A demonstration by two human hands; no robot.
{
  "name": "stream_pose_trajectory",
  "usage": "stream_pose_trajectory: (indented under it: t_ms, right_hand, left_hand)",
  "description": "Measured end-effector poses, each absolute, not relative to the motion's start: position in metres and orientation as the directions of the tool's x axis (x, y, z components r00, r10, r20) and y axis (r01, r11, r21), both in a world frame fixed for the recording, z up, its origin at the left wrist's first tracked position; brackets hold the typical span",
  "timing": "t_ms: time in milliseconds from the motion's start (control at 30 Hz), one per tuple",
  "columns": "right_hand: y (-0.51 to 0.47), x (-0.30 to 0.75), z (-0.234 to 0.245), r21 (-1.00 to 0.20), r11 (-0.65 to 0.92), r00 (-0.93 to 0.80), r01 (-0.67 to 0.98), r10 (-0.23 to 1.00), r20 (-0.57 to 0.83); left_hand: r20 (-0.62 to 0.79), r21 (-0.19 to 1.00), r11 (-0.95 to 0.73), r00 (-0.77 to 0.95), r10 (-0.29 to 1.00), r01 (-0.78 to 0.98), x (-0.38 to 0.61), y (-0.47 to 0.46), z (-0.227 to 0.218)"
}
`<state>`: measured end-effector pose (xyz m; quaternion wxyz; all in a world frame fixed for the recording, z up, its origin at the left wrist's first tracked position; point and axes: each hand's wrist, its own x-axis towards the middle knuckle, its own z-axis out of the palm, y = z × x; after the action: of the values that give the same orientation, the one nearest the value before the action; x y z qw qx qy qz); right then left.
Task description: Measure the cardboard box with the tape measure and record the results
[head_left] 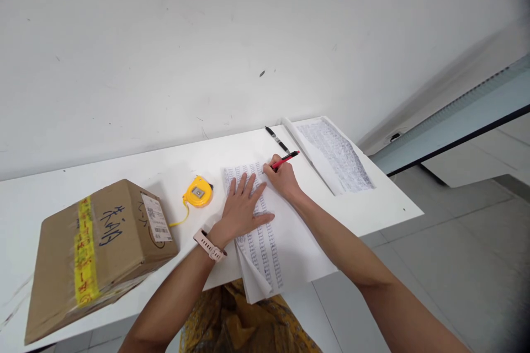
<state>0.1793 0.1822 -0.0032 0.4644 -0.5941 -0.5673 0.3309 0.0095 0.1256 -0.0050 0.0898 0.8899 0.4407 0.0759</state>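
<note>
My left hand (244, 207) lies flat with fingers spread on a stack of handwritten paper sheets (265, 253). Columns of small writing run down the top sheet, and its lower end hangs past the table's front edge with a curled corner. Near the top of that sheet, my right hand (284, 176) is closed around a red pen (285, 159). The pen's tip is hidden behind my fingers. Just beyond my right hand, a black pen (277, 139) rests on the table. To the left of my left hand sits a yellow tape measure (199, 192).
A taped cardboard box (111, 248) with a shipping label stands on the left of the white table (157, 162). At the right end lies another written sheet (335, 157). A wall (207, 55) rises behind the table, and a glass panel (455, 127) stands at right.
</note>
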Motion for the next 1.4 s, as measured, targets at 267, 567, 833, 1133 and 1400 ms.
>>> stream_pose_trajectory:
  t_ms: [267,567,833,1133,1400]
  right_hand:
    - [0.183,0.18,-0.004,-0.923,0.083,0.122,0.375,0.983,0.138]
    - [0.183,0.18,-0.003,-0.92,0.077,0.142,0.385,0.98,0.142]
    - [0.183,0.18,-0.003,-0.9,0.075,0.142,0.43,0.979,0.15]
    - [0.182,0.183,-0.002,-0.905,0.077,0.166,0.419,0.973,0.16]
    - [0.187,0.205,-0.012,-0.624,0.365,-0.066,0.691,0.891,0.449]
  left_hand:
    - [0.064,0.226,-0.596,0.599,0.798,0.77,0.009,0.125,-0.006]
    - [0.047,0.209,-0.594,0.599,0.8,0.777,0.009,0.126,-0.006]
    - [0.041,0.204,-0.59,0.596,0.802,0.781,0.009,0.125,-0.005]
    - [0.087,0.236,-0.601,0.599,0.796,0.764,0.008,0.126,-0.008]
    - [0.117,0.25,-0.599,0.591,0.799,0.761,0.009,0.121,-0.006]
